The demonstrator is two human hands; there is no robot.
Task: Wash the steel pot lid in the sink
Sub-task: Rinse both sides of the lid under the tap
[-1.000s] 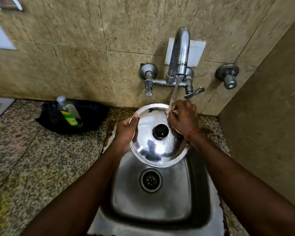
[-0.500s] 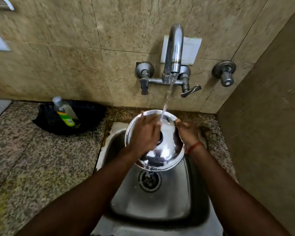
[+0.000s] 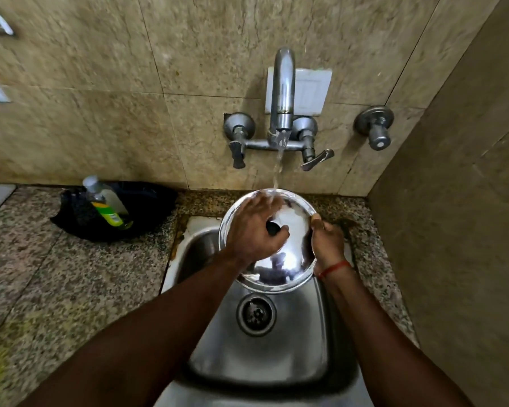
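One steel lid (image 3: 288, 259), round and shiny, black knob (image 3: 274, 227) at centre; held tilted over the back of the sink (image 3: 262, 356), above the drain (image 3: 256, 314), clear of the basin floor. Gripped at its right rim by the right hand (image 3: 326, 242), thumb on the upper face, fingers curled behind the edge; red thread (image 3: 334, 268) round that wrist. Covered across the top face by the left hand (image 3: 253, 230), palm down, fingers fairly straight and reaching to the far rim, thumb just beside the knob, pinching nothing. Water (image 3: 278, 165) in a thin stream from the tap (image 3: 282, 92), landing on the left fingers at the lid's far edge. Tap wall-mounted, curved spout, two handles below, white plate (image 3: 312, 89) behind. Separate round valve (image 3: 375, 129) on the wall to the right. Speckled stone counter (image 3: 56, 289) on both sides of the sink. Clear bottle (image 3: 105, 204) with a green-yellow label, leaning on a black bundle (image 3: 147, 210) on the counter, left of the sink, against the tiled wall.
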